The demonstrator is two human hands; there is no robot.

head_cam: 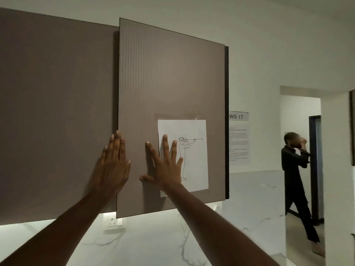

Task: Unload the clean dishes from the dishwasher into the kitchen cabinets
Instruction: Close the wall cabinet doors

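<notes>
Two brown upper cabinet doors fill the view. The right cabinet door [169,73] stands slightly ajar, its left edge proud of the left cabinet door [55,112]. My left hand [113,166] lies flat with straight fingers across the seam between the two doors. My right hand [165,166] presses flat on the right door, fingers spread, partly over a taped white paper sheet [194,150] with a line drawing. No dishes or dishwasher are in view.
A white socket [112,221] sits on the marble backsplash [153,237] under the cabinets. A "WS 17" sign [238,116] and a printed notice hang on the wall to the right. A person in dark clothes [295,181] stands in the doorway at the right.
</notes>
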